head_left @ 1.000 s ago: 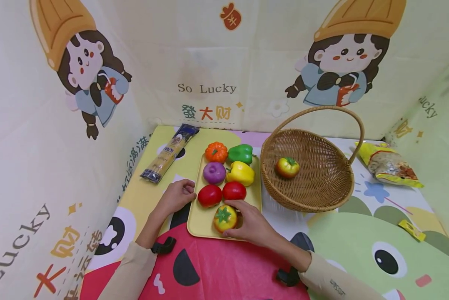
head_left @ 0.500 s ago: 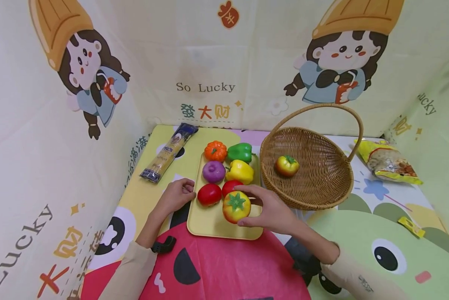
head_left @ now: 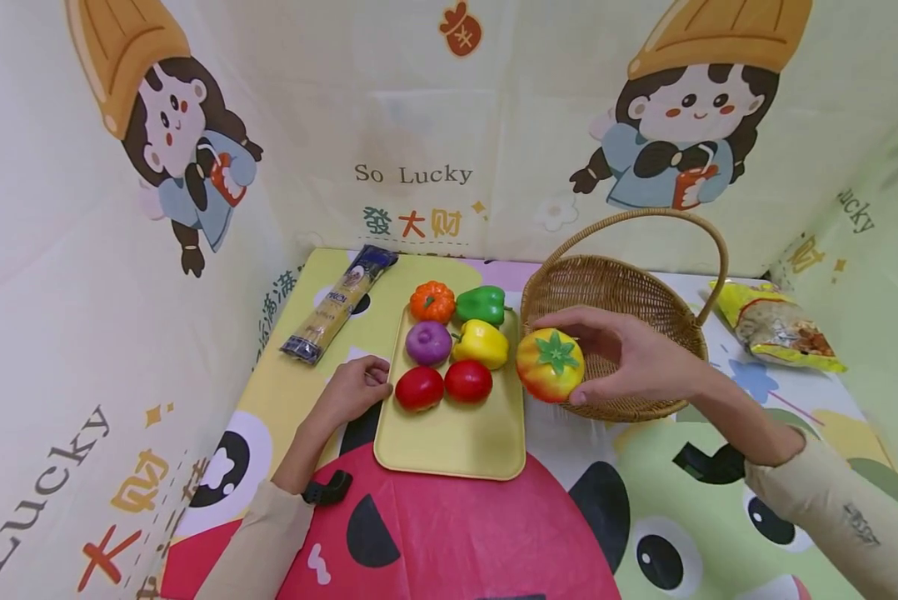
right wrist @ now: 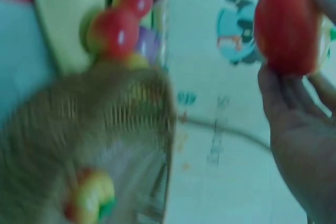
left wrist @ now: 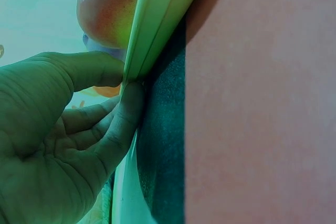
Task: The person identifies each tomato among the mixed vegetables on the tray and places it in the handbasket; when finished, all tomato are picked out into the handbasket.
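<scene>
My right hand [head_left: 629, 354] grips a yellow-and-red toy tomato [head_left: 548, 367] with a green leafy top, held up over the near left rim of the wicker basket [head_left: 644, 408]. A like tomato [right wrist: 90, 196] lies inside the basket in the right wrist view; my hand hides it in the head view. At the left edge of the yellow tray [head_left: 449, 442], my left hand [head_left: 355, 390] pinches the rim [left wrist: 157, 19] between thumb and fingers. Two red tomato-like toys [head_left: 468, 382] rest on this tray.
Behind the red toys on the tray are a yellow pepper [head_left: 481, 345], a purple onion [head_left: 429, 343], a green pepper [head_left: 482, 306] and an orange pumpkin [head_left: 432, 302]. A noodle packet [head_left: 340, 305] lies left, a yellow food bag [head_left: 779, 327] right, with a small yellow packet [head_left: 824, 461] nearer.
My right hand has lifted the yellow-and-red tomato off the front of the tray and carried it right to the basket. My left hand has stayed at the tray's edge.
</scene>
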Tool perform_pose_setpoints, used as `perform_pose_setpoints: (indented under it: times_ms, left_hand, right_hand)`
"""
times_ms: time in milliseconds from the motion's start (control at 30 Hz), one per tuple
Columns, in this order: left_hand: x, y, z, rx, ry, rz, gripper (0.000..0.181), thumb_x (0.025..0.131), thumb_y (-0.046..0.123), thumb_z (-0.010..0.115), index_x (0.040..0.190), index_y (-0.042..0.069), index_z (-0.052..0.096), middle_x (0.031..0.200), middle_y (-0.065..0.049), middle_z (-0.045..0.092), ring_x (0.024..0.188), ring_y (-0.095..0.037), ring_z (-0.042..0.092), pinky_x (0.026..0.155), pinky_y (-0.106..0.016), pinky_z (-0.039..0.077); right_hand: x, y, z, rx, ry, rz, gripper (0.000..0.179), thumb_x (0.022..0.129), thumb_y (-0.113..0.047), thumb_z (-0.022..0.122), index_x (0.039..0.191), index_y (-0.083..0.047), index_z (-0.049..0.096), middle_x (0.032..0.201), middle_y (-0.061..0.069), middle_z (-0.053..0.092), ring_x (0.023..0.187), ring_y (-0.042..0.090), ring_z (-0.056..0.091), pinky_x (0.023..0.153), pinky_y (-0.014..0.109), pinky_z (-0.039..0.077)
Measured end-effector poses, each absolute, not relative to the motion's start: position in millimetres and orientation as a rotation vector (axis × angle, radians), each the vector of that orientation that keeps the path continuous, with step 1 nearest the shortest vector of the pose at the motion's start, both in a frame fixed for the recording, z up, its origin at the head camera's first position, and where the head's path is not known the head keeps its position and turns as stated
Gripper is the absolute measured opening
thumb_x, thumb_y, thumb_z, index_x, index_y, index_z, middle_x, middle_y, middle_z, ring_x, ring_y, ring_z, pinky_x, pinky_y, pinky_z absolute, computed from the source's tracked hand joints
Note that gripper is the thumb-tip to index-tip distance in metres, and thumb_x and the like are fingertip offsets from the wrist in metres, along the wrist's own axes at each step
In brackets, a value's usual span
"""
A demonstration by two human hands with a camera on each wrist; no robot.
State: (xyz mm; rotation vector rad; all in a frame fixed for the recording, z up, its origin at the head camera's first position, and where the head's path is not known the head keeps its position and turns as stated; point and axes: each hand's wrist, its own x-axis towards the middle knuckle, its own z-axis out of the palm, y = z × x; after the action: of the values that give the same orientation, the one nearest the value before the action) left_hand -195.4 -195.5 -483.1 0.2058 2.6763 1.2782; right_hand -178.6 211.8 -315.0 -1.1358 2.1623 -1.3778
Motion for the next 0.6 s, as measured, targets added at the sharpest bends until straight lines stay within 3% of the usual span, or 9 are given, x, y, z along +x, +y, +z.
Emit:
perform_pose_setpoints:
  times_ms: [233,600]
  left_hand:
    - [-194.5,-196.6,-480.8,0.199,2.69,1.285,0.032,0.085,0.013,0.072,0.112,-0.001,0.066,0.09,-0.004,0.065,0.081,-0.016,0.064,0.078,-0.034,0.052]
    - [-193.1,-196.9,-483.6,0.22,2.661,1.322,0.032,0.085,0.013,0.073,0.112,-0.001,0.065,0.09,-0.003,0.065,0.081,-0.015,0.063,0.076,-0.033,0.051]
  right_hand:
    - [-218.8,235.6,-309.4,-1.218,2.101,-1.218,0.077,0.077,-0.002,0.083,0.145,-0.006,0.045,0.139,0.009,0.05,0.12,0.027,0.053,0.099,0.035,0.045]
    - [-275.0,245.4,-346.0,-1.088,2.024,-1.051,0.076,0.079,-0.009,0.083,0.145,-0.005,0.045,0.14,0.008,0.05,0.131,0.026,0.046,0.106,0.032,0.037]
